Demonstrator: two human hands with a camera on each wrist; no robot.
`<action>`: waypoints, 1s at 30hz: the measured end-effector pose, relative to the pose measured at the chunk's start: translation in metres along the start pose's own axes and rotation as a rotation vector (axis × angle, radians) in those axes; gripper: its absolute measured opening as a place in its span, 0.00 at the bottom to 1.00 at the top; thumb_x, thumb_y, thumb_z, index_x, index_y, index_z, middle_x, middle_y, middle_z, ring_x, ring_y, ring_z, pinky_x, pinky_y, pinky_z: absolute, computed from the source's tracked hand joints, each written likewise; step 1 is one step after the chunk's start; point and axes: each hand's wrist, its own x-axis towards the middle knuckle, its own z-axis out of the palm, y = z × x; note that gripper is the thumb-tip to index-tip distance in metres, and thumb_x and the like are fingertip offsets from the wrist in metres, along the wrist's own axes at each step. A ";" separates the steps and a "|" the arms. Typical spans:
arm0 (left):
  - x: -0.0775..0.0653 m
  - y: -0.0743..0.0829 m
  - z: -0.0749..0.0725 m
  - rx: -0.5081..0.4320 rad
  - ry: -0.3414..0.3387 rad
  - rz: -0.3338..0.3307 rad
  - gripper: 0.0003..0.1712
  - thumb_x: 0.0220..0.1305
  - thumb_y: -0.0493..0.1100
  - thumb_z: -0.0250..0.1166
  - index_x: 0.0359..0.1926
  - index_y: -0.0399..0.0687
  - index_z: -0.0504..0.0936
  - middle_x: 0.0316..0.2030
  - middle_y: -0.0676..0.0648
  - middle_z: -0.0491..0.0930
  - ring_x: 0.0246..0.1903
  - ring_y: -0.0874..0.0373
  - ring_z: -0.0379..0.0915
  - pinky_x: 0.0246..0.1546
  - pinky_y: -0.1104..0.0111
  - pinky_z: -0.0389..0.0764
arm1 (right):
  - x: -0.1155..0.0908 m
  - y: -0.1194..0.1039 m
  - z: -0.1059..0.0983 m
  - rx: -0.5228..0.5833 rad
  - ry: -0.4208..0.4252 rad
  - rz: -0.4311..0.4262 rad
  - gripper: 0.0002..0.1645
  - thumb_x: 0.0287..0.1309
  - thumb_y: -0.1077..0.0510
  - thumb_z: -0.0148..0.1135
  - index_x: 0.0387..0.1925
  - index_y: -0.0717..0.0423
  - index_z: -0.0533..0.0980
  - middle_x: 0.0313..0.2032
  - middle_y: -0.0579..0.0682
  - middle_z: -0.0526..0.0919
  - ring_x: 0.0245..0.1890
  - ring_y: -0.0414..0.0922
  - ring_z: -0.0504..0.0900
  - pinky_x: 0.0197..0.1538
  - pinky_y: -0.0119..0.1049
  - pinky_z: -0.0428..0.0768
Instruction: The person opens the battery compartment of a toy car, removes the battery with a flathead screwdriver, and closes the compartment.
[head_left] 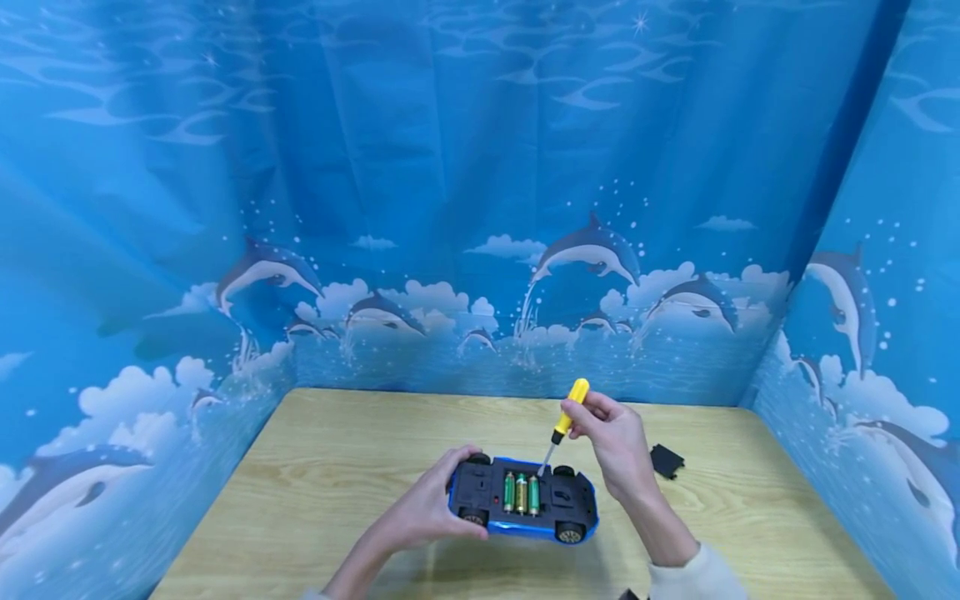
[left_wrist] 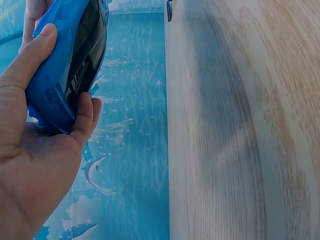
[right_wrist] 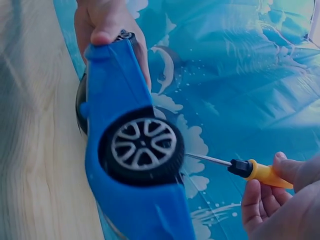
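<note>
**Inverted Toy Car, Battery Bay Exposed, Screwdriver at Bay Edge**

The toy car (head_left: pixel 551 510) is held wheels up above the tabletop (head_left: pixel 322 483), toward its near side. The left hand (head_left: pixel 431 508) grips the car's left end, thumb on the near side and fingers on the far side. The right hand (head_left: pixel 618 446) pinches the yellow handle of the screwdriver (head_left: pixel 566 421) between thumb and fingers. The shaft slants down to the right far corner of the battery bay (head_left: pixel 542 500), where three batteries (head_left: pixel 521 493) lie side by side.

Clearances: bare wood extends from the left hand to the table's left edge and from the car to the far edge, which the curtain (head_left: pixel 480 167) borders. To the right, a black cover (head_left: pixel 666 461) lies just beside the right hand, well inside the right edge.

Visibility limits: the table's near edge falls outside the head view. A dark object (head_left: pixel 629 595) is cut off at the bottom beside the right sleeve (head_left: pixel 697 575); its identity cannot be determined. In the right wrist view, a wheel (right_wrist: pixel 142 145) covers the screwdriver tip, and the car's lower end is cropped. The left wrist view crops the car's top. Tip contact cannot be confirmed.
</note>
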 end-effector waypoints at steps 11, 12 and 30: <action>0.000 0.000 0.001 -0.017 0.002 0.013 0.59 0.42 0.44 0.86 0.74 0.48 0.64 0.61 0.48 0.73 0.55 0.52 0.74 0.61 0.55 0.73 | -0.003 0.002 0.018 -0.029 -0.042 -0.061 0.22 0.66 0.52 0.71 0.53 0.64 0.82 0.38 0.56 0.84 0.33 0.49 0.82 0.45 0.36 0.84; 0.000 0.001 0.000 -0.016 0.003 0.016 0.59 0.42 0.44 0.86 0.74 0.48 0.64 0.61 0.48 0.73 0.55 0.52 0.74 0.61 0.55 0.73 | -0.003 0.003 0.018 -0.031 -0.045 -0.063 0.22 0.65 0.52 0.71 0.53 0.64 0.82 0.38 0.56 0.84 0.33 0.49 0.82 0.45 0.36 0.84; -0.001 0.001 0.000 -0.019 0.005 0.033 0.58 0.41 0.42 0.87 0.73 0.48 0.65 0.58 0.49 0.74 0.52 0.56 0.75 0.60 0.60 0.74 | -0.003 0.006 0.024 -0.041 -0.061 -0.066 0.21 0.66 0.52 0.71 0.52 0.63 0.82 0.39 0.56 0.85 0.32 0.47 0.82 0.44 0.36 0.83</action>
